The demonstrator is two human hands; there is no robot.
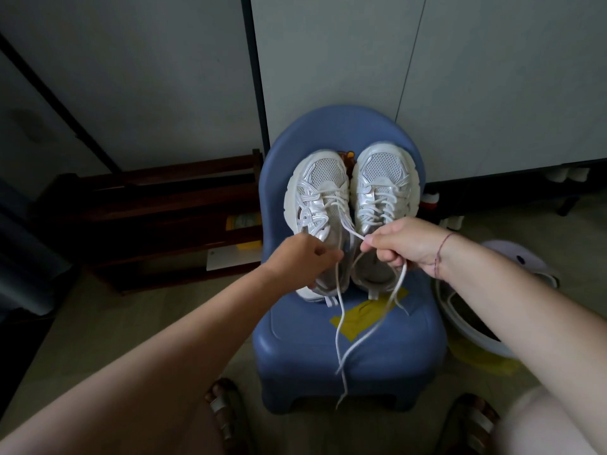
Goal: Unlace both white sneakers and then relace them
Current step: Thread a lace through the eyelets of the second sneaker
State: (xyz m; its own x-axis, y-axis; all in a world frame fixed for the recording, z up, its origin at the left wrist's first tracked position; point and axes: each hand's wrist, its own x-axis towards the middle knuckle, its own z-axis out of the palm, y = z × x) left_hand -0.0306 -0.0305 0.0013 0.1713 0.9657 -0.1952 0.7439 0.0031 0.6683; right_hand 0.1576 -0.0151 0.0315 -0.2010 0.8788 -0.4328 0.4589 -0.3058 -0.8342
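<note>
White and soft, the lace (pixel 340 323) is what we have to manage: a light, limp cord that will slide through the fingers unless pinched, and whose tips may snag. The 2 sneakers sit side by side on the far part of the blue plastic chair (pixel 345 356), toes pointing away, the left sneaker (pixel 317 198) touching the right sneaker (pixel 384 182). Our left hand (pixel 302 261) pinches 1 strand over the near end of the left sneaker, fingers curled round it. Our right hand (pixel 407 244) is closed in a fist on the other strand, over the right sneaker's opening. Both loose tails hang down across the seat, past a yellow patch (pixel 358 318), and over its near edge. The shoes look light, with stiff soles and mesh toes that give. We judge the best hold to be close to the eyelets, drawing out 1 crossing at a time while 1 hand steadies the shoe by its sole.
</note>
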